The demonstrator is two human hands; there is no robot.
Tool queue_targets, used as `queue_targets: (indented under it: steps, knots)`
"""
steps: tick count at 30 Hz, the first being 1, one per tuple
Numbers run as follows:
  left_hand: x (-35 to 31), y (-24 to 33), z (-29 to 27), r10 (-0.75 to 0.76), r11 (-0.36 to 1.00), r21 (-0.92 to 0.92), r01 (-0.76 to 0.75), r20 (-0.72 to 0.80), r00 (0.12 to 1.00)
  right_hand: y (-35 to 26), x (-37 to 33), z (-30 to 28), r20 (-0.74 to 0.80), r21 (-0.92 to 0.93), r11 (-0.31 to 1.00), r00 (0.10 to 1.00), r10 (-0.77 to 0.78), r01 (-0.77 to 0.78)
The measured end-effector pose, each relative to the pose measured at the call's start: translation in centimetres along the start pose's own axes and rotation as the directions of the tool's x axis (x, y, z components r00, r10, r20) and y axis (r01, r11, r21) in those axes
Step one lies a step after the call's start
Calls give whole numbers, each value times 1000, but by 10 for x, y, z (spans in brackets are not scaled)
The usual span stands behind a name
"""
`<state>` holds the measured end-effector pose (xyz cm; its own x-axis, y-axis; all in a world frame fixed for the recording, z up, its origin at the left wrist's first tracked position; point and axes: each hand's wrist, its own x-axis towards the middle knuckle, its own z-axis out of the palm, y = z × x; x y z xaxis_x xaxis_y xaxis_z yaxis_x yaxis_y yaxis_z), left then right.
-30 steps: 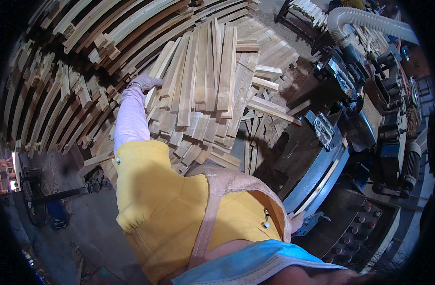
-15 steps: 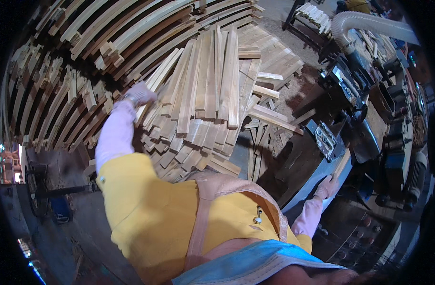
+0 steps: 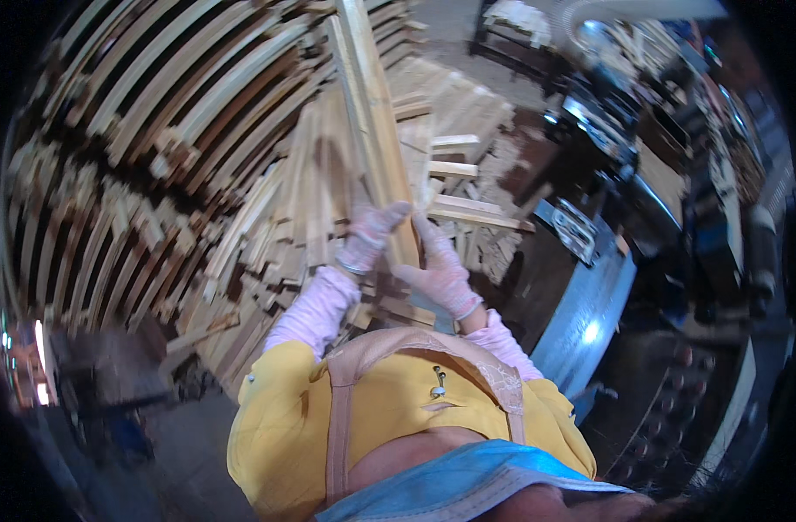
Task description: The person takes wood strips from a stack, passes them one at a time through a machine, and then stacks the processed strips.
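Note:
Two long wooden strips (image 3: 376, 130), lying side by side, are raised over the wood pile and point away from me. My left hand (image 3: 372, 237), in a pale glove, is closed on their left side near the close end. The fingers and thumb of my right hand (image 3: 443, 271), also gloved, close round that end from the right. Beneath them spreads the pile of cut strips (image 3: 302, 187), partly hidden by the raised wood and blurred.
Tall stacks of curved wooden pieces (image 3: 146, 113) fill the left and far left. On the right stands a woodworking machine (image 3: 602, 130) with a shiny metal table (image 3: 580, 326). More strips (image 3: 472, 209) jut out between pile and machine. A pale flexible hose (image 3: 641, 10) crosses the far right.
My left hand has come in from the pile's left side. My right hand has left the wood on the machine table, and both now hold raised strips. The view has shifted.

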<state>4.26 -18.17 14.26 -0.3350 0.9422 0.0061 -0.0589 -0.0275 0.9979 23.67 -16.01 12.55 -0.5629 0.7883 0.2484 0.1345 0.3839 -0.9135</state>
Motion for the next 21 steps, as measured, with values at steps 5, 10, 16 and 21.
queue_targets:
  steps: [5, 10, 16, 21]
  knots:
    - [14, -107, 119, 177, 984, -93, -154, 349, 920, 28, -84, -39, -433, -20, 945, 855, 286, -326]
    - [-3, -147, 159, 340, 680, 350, -644, 628, 700, 6, -232, -77, -783, -311, 662, 579, 229, -682]
    - [-10, -139, 175, 32, 999, 20, -50, 529, 848, 8, -355, -72, -917, -319, 128, 340, 209, -939]
    - [-22, -69, 173, -109, 989, -51, 136, 355, 929, 76, -271, -173, -776, -627, 128, 600, -194, -769]
